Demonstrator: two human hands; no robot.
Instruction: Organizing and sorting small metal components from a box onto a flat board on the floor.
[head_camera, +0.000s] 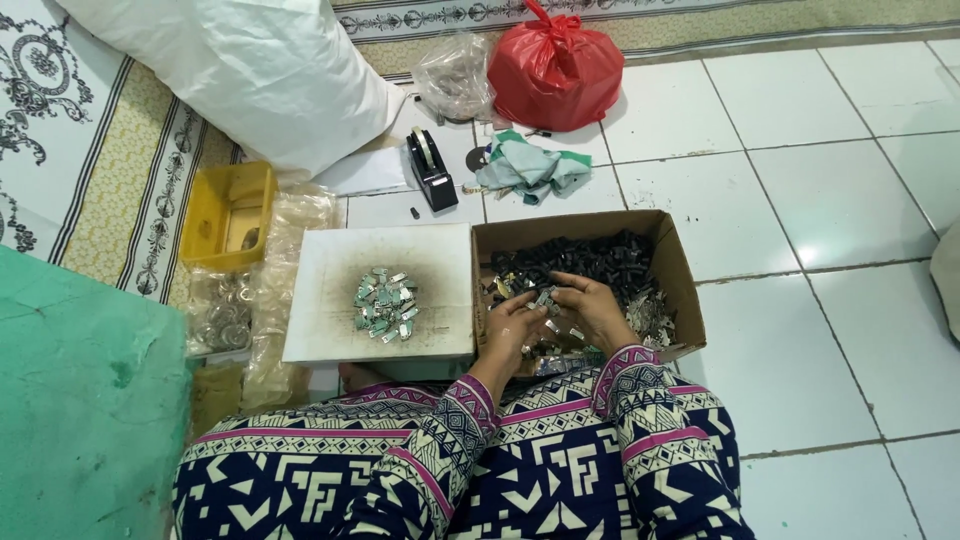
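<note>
Both hands meet over the near-left part of the open brown cardboard box (672, 262). The left hand (512, 325) and the right hand (590, 305) pinch one small silvery metal clip (545, 297) between their fingertips, the clip lying roughly crosswise between them. More such clips lie heaped on the white board (330, 290) by the box's left edge.

A cardboard box (668, 262) of small parts (600, 262) sits right of the board (330, 290) bearing metal pieces (385, 303).
</note>
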